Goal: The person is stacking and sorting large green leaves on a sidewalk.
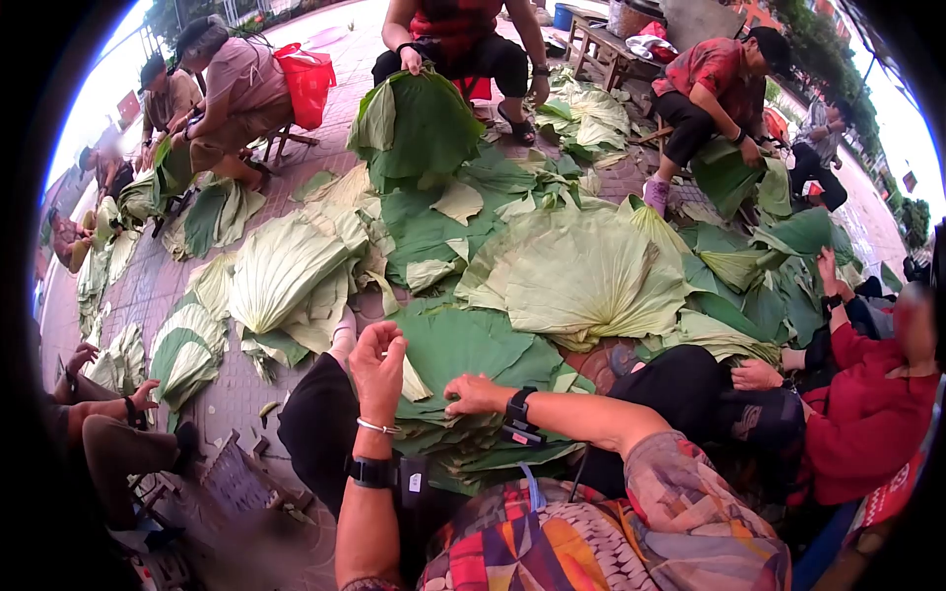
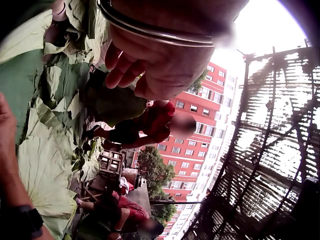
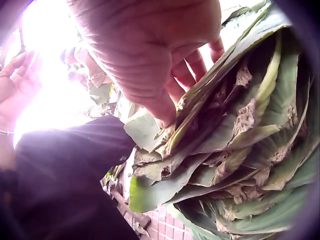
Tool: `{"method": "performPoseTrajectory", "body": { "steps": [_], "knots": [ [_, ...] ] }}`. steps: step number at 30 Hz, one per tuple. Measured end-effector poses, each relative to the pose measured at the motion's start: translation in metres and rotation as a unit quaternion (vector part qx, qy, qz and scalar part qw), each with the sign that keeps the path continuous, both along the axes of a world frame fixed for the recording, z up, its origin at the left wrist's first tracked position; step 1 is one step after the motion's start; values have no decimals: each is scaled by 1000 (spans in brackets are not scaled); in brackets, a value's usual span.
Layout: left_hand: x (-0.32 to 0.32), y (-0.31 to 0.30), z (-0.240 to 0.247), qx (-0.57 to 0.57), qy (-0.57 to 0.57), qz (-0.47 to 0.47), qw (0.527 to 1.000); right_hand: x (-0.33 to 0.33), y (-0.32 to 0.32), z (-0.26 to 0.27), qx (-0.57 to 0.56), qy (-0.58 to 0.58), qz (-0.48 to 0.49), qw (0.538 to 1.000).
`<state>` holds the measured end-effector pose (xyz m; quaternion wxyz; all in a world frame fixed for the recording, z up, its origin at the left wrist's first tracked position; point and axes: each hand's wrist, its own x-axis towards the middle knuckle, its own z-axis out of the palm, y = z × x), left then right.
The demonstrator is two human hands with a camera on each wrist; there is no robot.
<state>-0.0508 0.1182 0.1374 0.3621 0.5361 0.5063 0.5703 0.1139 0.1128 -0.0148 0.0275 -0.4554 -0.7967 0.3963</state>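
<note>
My left hand (image 1: 378,362) is raised over the near left side of the pile, fingers loosely bent and holding nothing. In the left wrist view its palm (image 2: 162,70) shows below a silver bangle. At the left edge of a stack of green lotus leaves (image 1: 473,345), my right hand (image 1: 477,394) pinches the top lotus leaf. The right wrist view shows the thumb (image 3: 162,112) at the crumpled rim, with the fingers (image 3: 192,70) over the upper face and their tips partly hidden. Layered lotus leaves (image 3: 240,170) with brown, wrinkled edges lie beneath.
Pale lotus leaves (image 1: 581,271) are heaped beyond the stack, with more pale leaves (image 1: 291,266) to the left. A seated person (image 1: 453,39) opposite holds a green leaf (image 1: 434,128). A person in red (image 1: 867,414) sits close on the right. My dark-trousered knee (image 1: 315,414) flanks the stack.
</note>
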Motion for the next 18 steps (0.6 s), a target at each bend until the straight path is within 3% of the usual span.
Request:
{"method": "performPoseTrajectory", "body": {
  "steps": [4,6,11,16,18],
  "knots": [
    [1,0,-4,3,-4,-4,1000,-5,-1,7,18,-17,-23,999],
    [1,-1,-4,-1,-10,-13,1000,-6,3,8,-7,-54,10,998],
    [5,-2,-4,-14,-31,-18,999,-14,1,-25,180,31,58,981],
    [4,0,-10,-1,-30,-14,999,-12,18,5,155,63,13,986],
    [5,2,-15,1,-46,-17,999,-5,37,18,210,46,-79,974]
  ]
}}
